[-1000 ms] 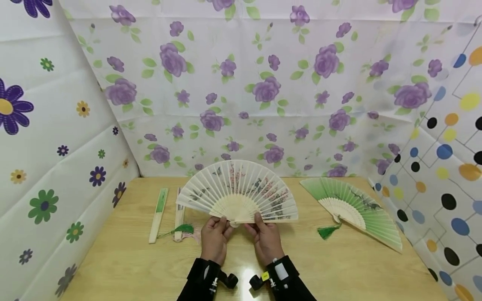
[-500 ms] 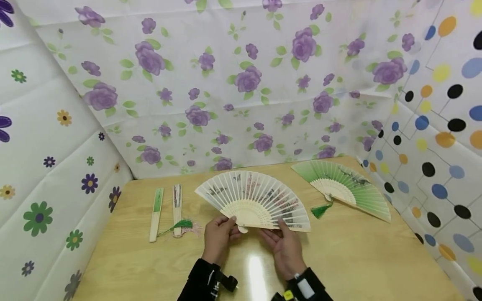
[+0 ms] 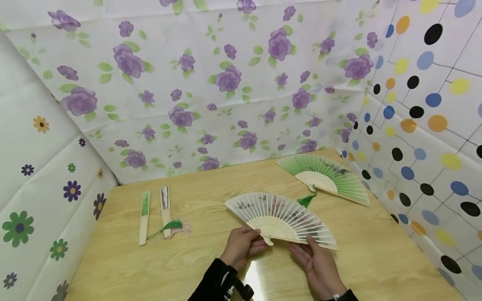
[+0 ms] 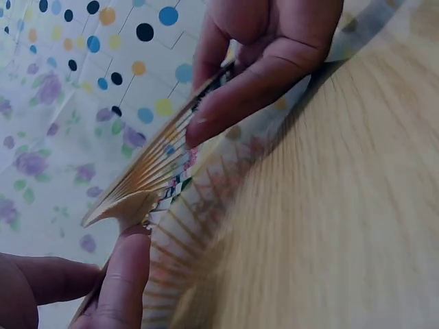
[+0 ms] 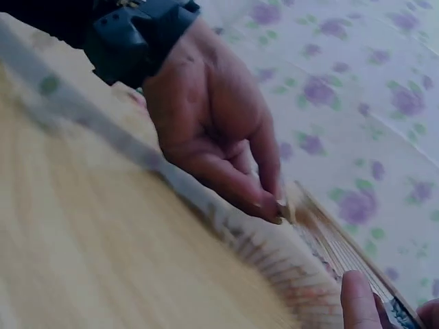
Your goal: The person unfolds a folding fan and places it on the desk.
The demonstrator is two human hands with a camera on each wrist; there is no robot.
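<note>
Head view gives the layout: white fan [image 3: 280, 217] spread open, low over the desk [image 3: 188, 267], held at its near edge by both hands. Left wrist view adds what the head view can't: fan seen edge-on, ribs [image 4: 147, 171] stacked, its reflection on the glossy desk just under it. Whether it touches the desk, can't tell.

Left hand [image 3: 241, 246] pinches the fan by the pivot end, fingers curled, thumb on top. Right hand [image 3: 320, 265] sits palm-up under the fan's right edge, fingers fairly straight, thumb pinching the outer rib against them. Right wrist view is blurred; it shows the left hand's fingertips [image 5: 271, 205] on the rib edge.

Green fan [image 3: 325, 177] lies open at the desk's far right, its tassel [image 3: 306, 200] just beside the white fan's far edge. Two folded fans [image 3: 154, 211] lie side by side at left, well apart from the hands.
</note>
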